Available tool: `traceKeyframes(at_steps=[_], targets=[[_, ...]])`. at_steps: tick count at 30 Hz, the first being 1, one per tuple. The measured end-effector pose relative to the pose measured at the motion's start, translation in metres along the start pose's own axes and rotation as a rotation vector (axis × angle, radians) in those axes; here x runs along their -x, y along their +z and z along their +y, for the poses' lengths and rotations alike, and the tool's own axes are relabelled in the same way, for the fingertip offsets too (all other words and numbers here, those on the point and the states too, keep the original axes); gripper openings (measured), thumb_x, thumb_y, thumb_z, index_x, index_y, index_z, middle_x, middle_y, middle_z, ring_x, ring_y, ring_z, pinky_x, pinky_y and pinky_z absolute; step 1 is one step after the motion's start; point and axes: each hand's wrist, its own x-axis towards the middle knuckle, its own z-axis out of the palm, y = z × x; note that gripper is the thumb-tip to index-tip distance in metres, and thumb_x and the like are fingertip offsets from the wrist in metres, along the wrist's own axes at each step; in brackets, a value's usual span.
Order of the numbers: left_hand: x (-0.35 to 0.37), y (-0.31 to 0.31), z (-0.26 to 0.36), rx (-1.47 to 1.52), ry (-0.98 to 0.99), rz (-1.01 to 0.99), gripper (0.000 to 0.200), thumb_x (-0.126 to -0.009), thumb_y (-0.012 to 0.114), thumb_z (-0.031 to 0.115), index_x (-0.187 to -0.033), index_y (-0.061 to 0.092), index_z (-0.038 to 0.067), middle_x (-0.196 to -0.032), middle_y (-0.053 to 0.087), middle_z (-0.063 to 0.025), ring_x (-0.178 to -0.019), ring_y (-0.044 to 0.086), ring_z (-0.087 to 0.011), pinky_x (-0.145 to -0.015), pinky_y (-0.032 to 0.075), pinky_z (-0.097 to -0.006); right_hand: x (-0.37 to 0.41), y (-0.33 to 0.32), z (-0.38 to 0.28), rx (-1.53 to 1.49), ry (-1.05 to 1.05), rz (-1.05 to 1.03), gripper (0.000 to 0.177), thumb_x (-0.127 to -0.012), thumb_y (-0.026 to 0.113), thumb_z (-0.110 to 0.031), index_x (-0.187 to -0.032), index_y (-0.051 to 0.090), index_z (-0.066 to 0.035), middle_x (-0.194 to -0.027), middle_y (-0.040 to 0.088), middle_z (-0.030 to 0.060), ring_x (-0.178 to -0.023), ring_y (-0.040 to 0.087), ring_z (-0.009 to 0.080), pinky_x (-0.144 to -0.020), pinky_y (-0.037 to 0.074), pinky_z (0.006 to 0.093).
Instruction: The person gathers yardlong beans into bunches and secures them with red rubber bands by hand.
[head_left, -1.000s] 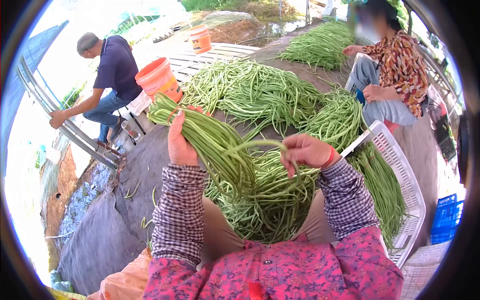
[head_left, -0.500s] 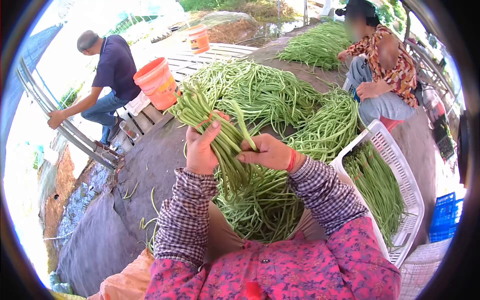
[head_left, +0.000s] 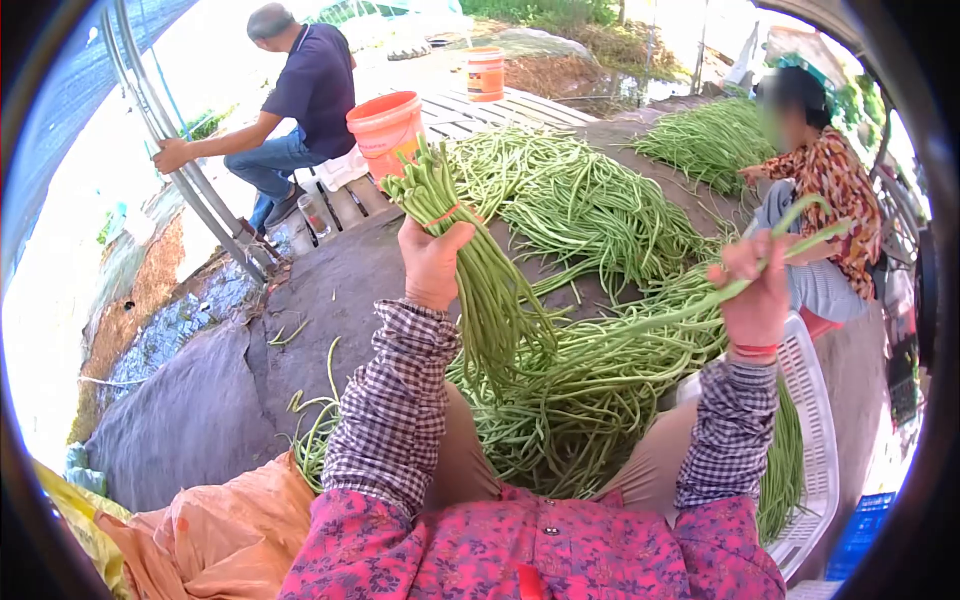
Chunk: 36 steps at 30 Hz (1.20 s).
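Observation:
My left hand (head_left: 435, 262) is wrapped round a bundle of long beans (head_left: 492, 300), held up in front of me with its ends hanging down. An orange-red band (head_left: 446, 214) circles the bundle near its top. Out to the right, my right hand (head_left: 752, 295) is raised and closed on one or two loose long beans (head_left: 735, 290), whose tips stick up past the fingers. Below both hands, between my knees, lies a tangled heap of long beans (head_left: 570, 415). It runs on into a larger pile (head_left: 600, 210) farther ahead.
At my right stands a white plastic crate (head_left: 822, 450) with long beans inside. A person (head_left: 315, 90) sits at far left holding metal poles; another (head_left: 840, 190) sits at right by more beans. Two orange buckets (head_left: 385, 135) stand ahead. Orange sacking (head_left: 220, 530) lies at lower left.
My right hand has moved away from the bundle to the right and up, carrying loose beans. The bundle stays in my left hand. The whole view has shifted, with surroundings now farther right.

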Motion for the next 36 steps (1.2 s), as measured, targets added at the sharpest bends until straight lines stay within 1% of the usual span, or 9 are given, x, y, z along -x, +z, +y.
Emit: traceKeyframes(at_steps=[1,4,7,8,10,16,24,30,36], targets=[[-0.001,-0.005,-0.004,-0.01,0.03,0.031,0.03,-0.071,0.058,-0.009,-0.1,0.056,0.0,-0.087,0.063,-0.0074,-0.076,0.061,-0.0164,-0.068,0.051,-0.0295,0.002,-0.004,-0.015,0.043,-0.132,0.038,0.023,-0.098,0.043,-0.032,-0.095,0.051,-0.01,-0.08,0.047,-0.0015,-0.072,0.049,0.0115,-0.08,0.051,0.0421],[0.004,-0.002,-0.005,-0.055,-0.071,0.01,0.031,-0.07,0.06,-0.008,-0.1,0.056,0.0,-0.087,0.063,-0.0065,-0.077,0.062,-0.0164,-0.069,0.05,-0.0296,-0.008,0.055,-0.027,0.285,-0.434,0.575,0.021,-0.097,0.045,-0.031,-0.097,0.05,-0.01,-0.083,0.045,-0.0005,-0.066,0.046,0.0082,-0.063,0.051,0.031],[0.011,0.009,-0.002,0.061,-0.237,-0.068,0.026,-0.074,0.058,-0.006,-0.1,0.057,0.0,-0.09,0.064,-0.0091,-0.081,0.063,-0.0192,-0.071,0.053,-0.0339,0.003,0.026,-0.021,0.204,-0.145,0.142,0.02,-0.097,0.047,-0.029,-0.097,0.049,-0.01,-0.085,0.045,0.0012,-0.061,0.043,0.0058,-0.045,0.041,0.021],[0.012,0.015,-0.004,0.123,-0.301,-0.111,0.024,-0.076,0.057,-0.005,-0.1,0.058,-0.001,-0.091,0.064,-0.0103,-0.083,0.063,-0.0203,-0.072,0.054,-0.0352,0.002,0.023,0.0,0.234,-0.118,0.189,0.019,-0.095,0.05,-0.028,-0.094,0.05,-0.01,-0.083,0.044,0.0001,-0.056,0.04,0.0041,-0.037,0.033,0.0171],[0.016,0.028,-0.003,0.239,-0.388,-0.187,0.024,-0.078,0.056,-0.004,-0.102,0.057,-0.002,-0.096,0.063,-0.011,-0.084,0.063,-0.0209,-0.074,0.054,-0.036,0.004,0.014,0.037,0.2,0.028,0.149,0.011,-0.092,0.054,-0.02,-0.086,0.052,-0.011,-0.068,0.043,-0.0038,-0.05,0.038,0.0047,-0.037,0.031,0.0185],[0.024,0.045,-0.021,0.321,-0.525,-0.337,0.034,-0.077,0.054,-0.004,-0.111,0.052,-0.001,-0.106,0.059,-0.0139,-0.091,0.062,-0.0238,-0.078,0.054,-0.0378,0.004,0.015,0.085,0.037,0.362,0.452,0.026,-0.096,0.048,-0.028,-0.087,0.053,-0.005,-0.066,0.043,-0.0007,-0.052,0.041,0.0078,-0.042,0.033,0.0219],[0.031,0.056,-0.029,0.434,-0.591,-0.378,0.045,-0.07,0.051,-0.007,-0.114,0.05,0.003,-0.107,0.056,-0.0145,-0.101,0.056,-0.0301,-0.085,0.05,-0.0432,-0.002,0.008,0.101,0.112,0.319,0.315,0.013,-0.09,0.06,-0.018,-0.088,0.058,-0.005,-0.067,0.046,-0.0029,-0.048,0.036,0.0033,-0.041,0.028,0.0187],[0.033,0.061,-0.026,0.231,-0.553,-0.413,0.037,-0.072,0.052,-0.008,-0.109,0.053,-0.001,-0.102,0.059,-0.0126,-0.094,0.059,-0.0265,-0.078,0.052,-0.0398,-0.01,0.021,0.102,0.197,0.187,0.265,0.01,-0.084,0.066,-0.01,-0.088,0.059,-0.004,-0.061,0.047,-0.0066,-0.046,0.037,0.0014,-0.04,0.027,0.0179],[0.042,0.079,-0.024,-0.031,-0.43,-0.401,0.04,-0.071,0.057,-0.009,-0.109,0.055,0.0,-0.093,0.062,-0.006,-0.081,0.062,-0.0155,-0.071,0.051,-0.0281,-0.02,0.042,0.108,0.399,-0.013,0.253,0.018,-0.078,0.073,-0.006,-0.086,0.058,-0.002,-0.065,0.054,-0.003,-0.051,0.045,0.0032,-0.042,0.034,0.0191]])
